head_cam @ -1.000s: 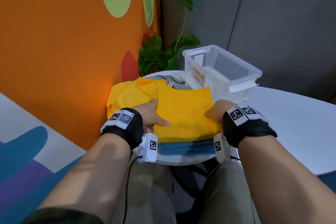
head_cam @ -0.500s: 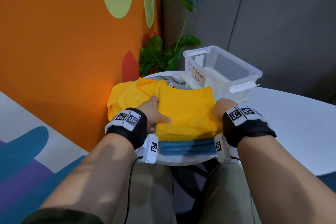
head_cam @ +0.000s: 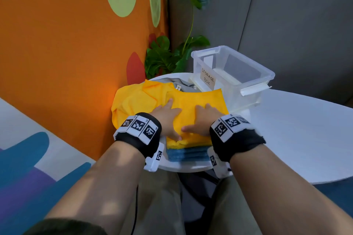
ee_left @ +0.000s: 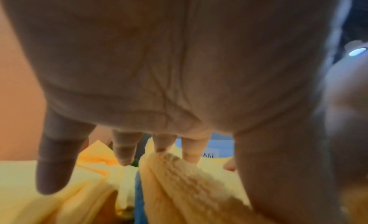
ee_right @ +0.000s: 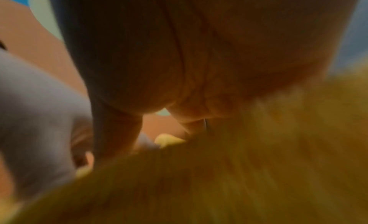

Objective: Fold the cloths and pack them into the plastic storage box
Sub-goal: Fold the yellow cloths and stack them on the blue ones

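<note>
A folded yellow cloth (head_cam: 198, 99) lies on a folded blue cloth (head_cam: 188, 154) at the near edge of the round white table (head_cam: 296, 129). My left hand (head_cam: 166, 116) and right hand (head_cam: 203, 118) rest flat on top of the yellow cloth, side by side, with fingers straight and thumbs pointing inward. In the left wrist view the left hand (ee_left: 159, 70) spreads its fingers over the yellow cloth (ee_left: 189, 180), with a strip of the blue cloth (ee_left: 139, 196) showing. The right wrist view is blurred: the right hand (ee_right: 199, 54) lies on the yellow cloth (ee_right: 239, 172). The clear storage box (head_cam: 208, 51) stands just behind.
A loose yellow cloth (head_cam: 133, 101) lies crumpled to the left, against the orange wall (head_cam: 66, 53). A grey cloth (head_cam: 184, 84) lies behind the stack, next to the box. A green plant (head_cam: 164, 57) stands past the table's far edge.
Both hands have moved from the left and right edges of the folded yellow cloth onto its top, closer together, and now lie flat on it.
</note>
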### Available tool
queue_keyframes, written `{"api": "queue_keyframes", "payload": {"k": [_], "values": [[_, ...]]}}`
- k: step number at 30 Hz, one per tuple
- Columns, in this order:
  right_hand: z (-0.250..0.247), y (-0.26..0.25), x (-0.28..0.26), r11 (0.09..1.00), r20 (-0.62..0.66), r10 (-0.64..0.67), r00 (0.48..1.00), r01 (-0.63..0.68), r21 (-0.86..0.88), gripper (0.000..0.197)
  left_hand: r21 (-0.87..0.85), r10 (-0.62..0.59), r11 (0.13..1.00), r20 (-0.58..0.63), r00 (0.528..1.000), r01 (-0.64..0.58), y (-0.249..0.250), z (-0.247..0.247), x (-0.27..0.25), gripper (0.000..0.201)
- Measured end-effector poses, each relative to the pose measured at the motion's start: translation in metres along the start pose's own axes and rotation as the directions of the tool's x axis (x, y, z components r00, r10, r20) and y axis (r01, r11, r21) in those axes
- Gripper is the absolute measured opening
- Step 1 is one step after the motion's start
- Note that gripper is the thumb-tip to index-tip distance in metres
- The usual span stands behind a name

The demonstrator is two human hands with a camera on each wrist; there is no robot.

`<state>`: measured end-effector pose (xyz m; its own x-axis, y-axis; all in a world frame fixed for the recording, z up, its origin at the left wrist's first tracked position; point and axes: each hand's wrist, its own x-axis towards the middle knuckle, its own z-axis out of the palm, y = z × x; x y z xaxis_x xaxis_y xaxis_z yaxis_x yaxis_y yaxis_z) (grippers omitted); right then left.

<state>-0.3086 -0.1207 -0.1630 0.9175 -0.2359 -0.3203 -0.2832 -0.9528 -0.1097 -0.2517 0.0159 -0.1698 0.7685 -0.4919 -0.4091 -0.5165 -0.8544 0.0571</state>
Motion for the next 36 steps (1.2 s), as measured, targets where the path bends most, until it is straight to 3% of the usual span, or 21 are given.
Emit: {"api": "queue_keyframes", "payload": {"k": [2,5,12,17,20,25,28,32,34,36], "values": [[0.021,0.006,0.006,0.999,0.015,0.025,1.000,-0.024,-0.026,0.113,0.005,-0.007,1.000,0.001,1.000,0.007,-0.001,0.005,0.005,0.107],[0.030,0.015,0.010,0.999,0.020,0.041,0.999,-0.041,-0.024,0.125,-0.019,-0.007,1.000,0.038,0.999,0.008,-0.006,0.007,0.008,0.109],[0.032,0.023,0.015,0.999,0.061,0.031,0.998,-0.030,-0.014,0.131,-0.031,-0.037,0.999,0.117,0.992,0.040,-0.020,0.007,0.003,0.122],[0.024,0.021,0.010,0.999,0.095,0.033,0.995,-0.031,-0.023,0.130,-0.037,-0.059,0.997,0.111,0.992,0.064,-0.020,0.008,-0.001,0.125],[0.008,0.014,0.002,0.999,0.102,0.048,0.994,-0.045,-0.032,0.119,-0.062,-0.064,0.996,0.095,0.993,0.071,-0.021,0.009,-0.002,0.126],[-0.038,-0.003,-0.015,0.995,0.081,-0.052,0.995,0.059,-0.085,0.067,-0.110,-0.065,0.991,0.068,0.996,0.072,-0.025,0.010,-0.002,0.127],[-0.054,-0.019,-0.015,0.991,0.013,-0.083,0.996,0.084,-0.108,0.064,-0.144,-0.047,0.988,0.052,0.998,0.054,-0.028,0.011,-0.001,0.127],[-0.057,-0.042,-0.002,0.988,0.050,-0.086,0.995,0.091,-0.127,0.066,-0.239,-0.019,0.971,0.024,1.000,0.024,-0.037,0.010,-0.001,0.121],[-0.050,-0.051,0.008,0.984,0.077,-0.109,0.991,0.118,-0.130,0.062,-0.336,0.018,0.942,-0.032,0.999,-0.028,-0.045,0.006,-0.003,0.107],[-0.042,-0.056,0.015,0.981,0.114,-0.124,0.986,0.138,-0.134,0.059,-0.411,-0.021,0.911,-0.145,0.989,-0.041,-0.056,0.002,-0.004,0.084]]}}
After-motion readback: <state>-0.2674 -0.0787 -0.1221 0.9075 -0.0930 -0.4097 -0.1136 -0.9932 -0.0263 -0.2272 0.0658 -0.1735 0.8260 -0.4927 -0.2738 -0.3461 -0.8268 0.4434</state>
